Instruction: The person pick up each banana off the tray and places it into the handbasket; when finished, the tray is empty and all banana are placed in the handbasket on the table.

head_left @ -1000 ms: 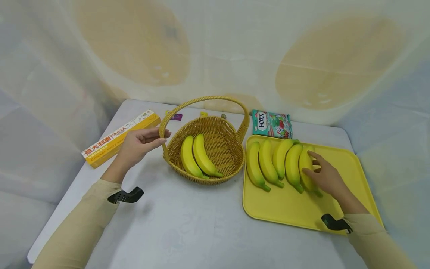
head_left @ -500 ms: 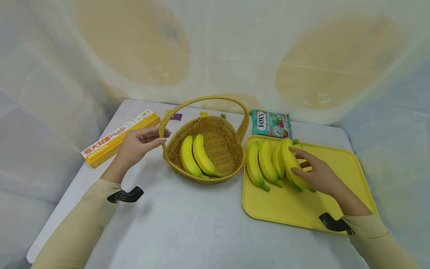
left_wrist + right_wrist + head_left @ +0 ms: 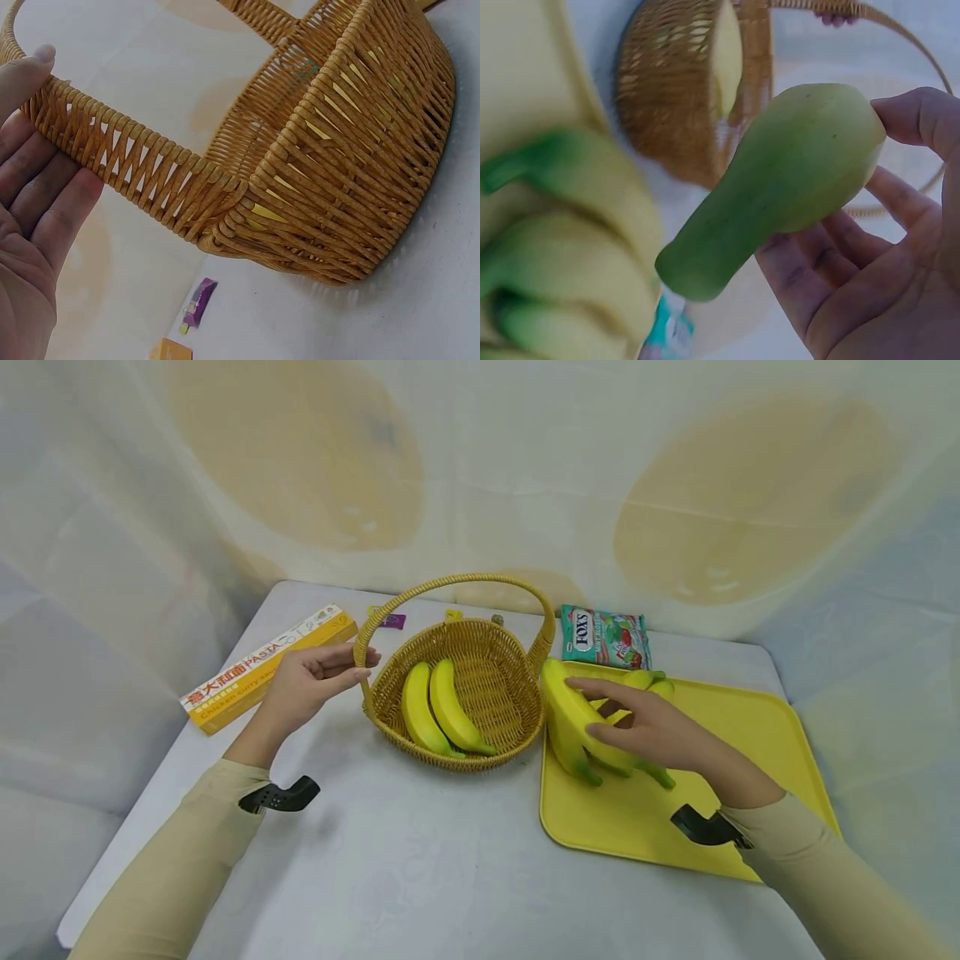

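Note:
My left hand [image 3: 307,685] pinches the left side of the arched handle of a wicker basket [image 3: 498,693] between thumb and fingers. Two yellow bananas [image 3: 452,706] lie side by side in the basket's left half. Raised over the left edge of the yellow tray [image 3: 637,818], another banana [image 3: 780,172] is held by my right hand [image 3: 660,727], thumb on one side and fingers on the other. Its green stem end points away from the palm in the right wrist view. Several more bananas [image 3: 577,247] lie on the tray, partly hidden beneath the hand and the held banana.
A yellow and white pasta box [image 3: 270,667] lies slanted left of the basket. Behind the tray is a teal Fox's candy bag [image 3: 606,637]. Small wrapped sweets, one of them purple [image 3: 393,622], lie behind the basket. The basket's rim stands close to the tray's left edge.
My right hand has lifted the rightmost banana off the tray and carried it leftward over the others, close to the basket. My left hand and the basket have stayed in place.

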`<action>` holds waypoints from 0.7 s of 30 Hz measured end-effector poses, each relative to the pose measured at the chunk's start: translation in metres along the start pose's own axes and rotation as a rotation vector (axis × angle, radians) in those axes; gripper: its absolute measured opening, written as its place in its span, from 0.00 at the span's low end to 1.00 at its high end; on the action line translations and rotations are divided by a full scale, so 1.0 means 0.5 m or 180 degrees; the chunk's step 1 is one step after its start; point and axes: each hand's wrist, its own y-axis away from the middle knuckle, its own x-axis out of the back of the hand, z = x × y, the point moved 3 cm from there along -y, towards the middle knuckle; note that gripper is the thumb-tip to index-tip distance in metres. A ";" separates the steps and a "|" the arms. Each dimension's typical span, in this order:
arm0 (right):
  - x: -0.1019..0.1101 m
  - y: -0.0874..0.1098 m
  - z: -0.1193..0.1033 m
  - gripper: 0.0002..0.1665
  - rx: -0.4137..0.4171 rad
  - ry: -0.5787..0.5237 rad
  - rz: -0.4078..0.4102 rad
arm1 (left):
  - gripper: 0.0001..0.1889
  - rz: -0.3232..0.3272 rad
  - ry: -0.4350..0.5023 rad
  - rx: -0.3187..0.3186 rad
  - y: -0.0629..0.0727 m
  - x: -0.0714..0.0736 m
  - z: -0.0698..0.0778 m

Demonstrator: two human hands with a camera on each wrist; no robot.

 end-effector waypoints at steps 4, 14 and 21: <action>-0.009 -0.059 -0.026 0.34 0.0079 -0.0113 -0.0167 | 0.20 -0.0001 0.0009 -0.0003 0.000 0.001 0.001; -0.059 -0.221 -0.052 0.35 -0.0411 -0.0484 -0.0399 | 0.20 -0.0032 0.0021 -0.0026 0.001 -0.001 0.001; -0.106 -0.301 -0.030 0.36 -0.0575 -0.0536 -0.0415 | 0.19 -0.0030 0.0046 -0.0079 0.000 -0.001 0.002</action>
